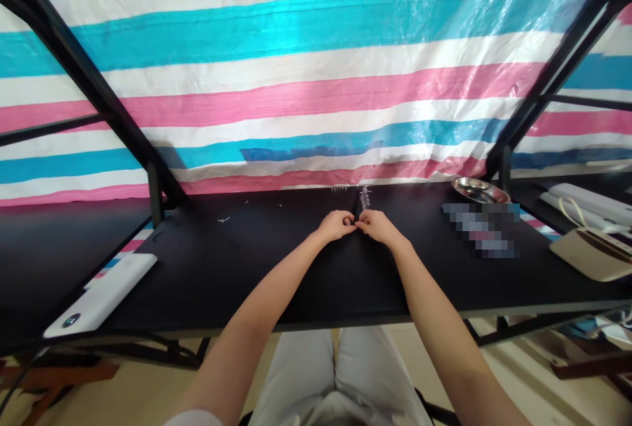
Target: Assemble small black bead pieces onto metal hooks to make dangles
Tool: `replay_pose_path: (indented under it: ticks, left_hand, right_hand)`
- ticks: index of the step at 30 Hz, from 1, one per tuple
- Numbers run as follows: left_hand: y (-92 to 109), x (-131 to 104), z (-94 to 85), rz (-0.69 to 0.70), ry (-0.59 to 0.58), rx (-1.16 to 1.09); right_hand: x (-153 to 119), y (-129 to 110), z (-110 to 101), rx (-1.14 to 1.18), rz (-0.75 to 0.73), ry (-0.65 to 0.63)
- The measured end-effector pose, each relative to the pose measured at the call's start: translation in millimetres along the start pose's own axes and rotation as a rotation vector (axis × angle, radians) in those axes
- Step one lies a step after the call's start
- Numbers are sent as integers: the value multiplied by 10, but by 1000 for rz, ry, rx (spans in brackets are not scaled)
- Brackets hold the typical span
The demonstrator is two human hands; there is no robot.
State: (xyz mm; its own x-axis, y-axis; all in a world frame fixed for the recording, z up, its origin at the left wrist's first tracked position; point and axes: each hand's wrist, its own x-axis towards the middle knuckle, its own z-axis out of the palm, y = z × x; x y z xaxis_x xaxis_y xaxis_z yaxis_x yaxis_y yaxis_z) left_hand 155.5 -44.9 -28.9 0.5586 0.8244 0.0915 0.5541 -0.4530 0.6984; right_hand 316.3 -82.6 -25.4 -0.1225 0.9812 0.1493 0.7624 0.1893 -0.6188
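My left hand (336,225) and my right hand (376,225) meet over the middle of a black tabletop (237,274). Thumb and forefinger of each are pinched, with the fingertips almost touching. Whatever lies in the pinches is too small and dark to make out. Just beyond the fingers, a clear, bumpy strip (365,198) lies close to my right hand, alongside a thin dark strip (356,201). Farther back, a row of small pale pieces (339,189) sits by the table's rear edge.
White thread-like scraps (224,219) lie left of my hands. A white power bank-like device (101,294) rests at the left edge. To the right are a shiny metal dish (480,191), a blurred-out item (481,232) and a beige box-shaped object (590,255). Striped sheeting (316,97) hangs behind, between black frame posts.
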Motion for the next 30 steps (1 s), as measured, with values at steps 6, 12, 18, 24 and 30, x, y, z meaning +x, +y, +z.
replay_pose_path:
  ticks: [6,12,18,24,30]
  left_hand:
    - [84,29,56,-82,111,201]
    - [148,43,99,-241,187,235]
    - [200,68,89,-352,205,220]
    - [228,101,33,-411,154,150]
    - [230,112,35,-408,133,153]
  right_hand:
    - [-15,5,-30,-10,42,-4]
    - [-51,32,-134,27,161,-53]
    - [-25,75,-113,-38,209,48]
    - [16,114,-42,-118,248,128]
    - [12,95,-29,-227,286,128]
